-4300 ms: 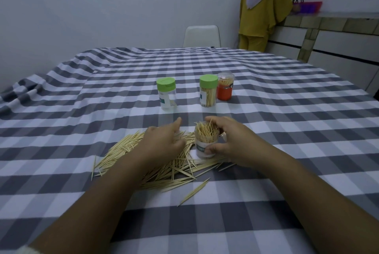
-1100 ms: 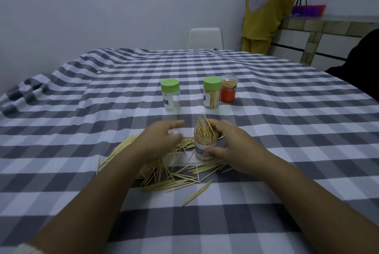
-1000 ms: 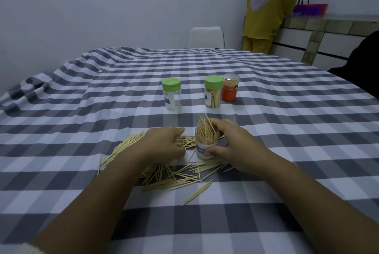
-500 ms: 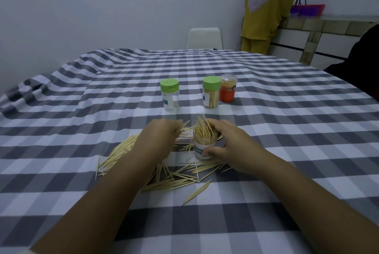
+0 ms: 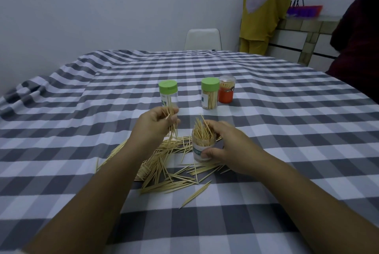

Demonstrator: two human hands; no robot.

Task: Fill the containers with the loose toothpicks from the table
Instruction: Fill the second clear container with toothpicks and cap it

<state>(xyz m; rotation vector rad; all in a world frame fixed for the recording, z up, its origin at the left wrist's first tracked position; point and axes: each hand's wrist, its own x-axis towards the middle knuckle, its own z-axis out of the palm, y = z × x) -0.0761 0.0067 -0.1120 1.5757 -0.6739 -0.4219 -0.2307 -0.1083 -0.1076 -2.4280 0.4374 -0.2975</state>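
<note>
Toothpicks (image 5: pixel 164 163): loose pile on checked cloth (image 5: pixel 287 130), spread between and under both forearms, one stray (image 5: pixel 194 195) lying apart at near edge of pile. Open jar (image 5: pixel 203 147) upright at pile's right edge, already bristling with picks above rim, some splayed outward.

Left hand (image 5: pixel 155 126): raised above pile, fingers curled round a small bunch (image 5: pixel 171 123), tips pointing down, just left of jar mouth. Right hand (image 5: pixel 223 147): wrapped round jar, thumb on label, fingertips up at rim against the protruding picks.

Behind: two green-lidded jars, left one (image 5: pixel 168 95) nearly empty, right one (image 5: pixel 209 93) partly filled; orange jar (image 5: pixel 226 89) touching or just beside the latter, cannot tell which. Chair (image 5: pixel 203 38) at far table edge; a person in yellow (image 5: pixel 262 11) standing near counter (image 5: pixel 307 34).

Judged step: bunch in transit to jar. Task roughly midway; much of pile unpicked.

Risks:
- Jar looks near full; incoming bunch likely to catch on splayed picks and spill back onto cloth.
- Bunch not aligned; crossed picks may jam at mouth.
- Push against packed picks could tip jar if right-hand hold loosens.
- Soft cloth under jar: poor footing.
- Sharp tips near fingertips at rim.
</note>
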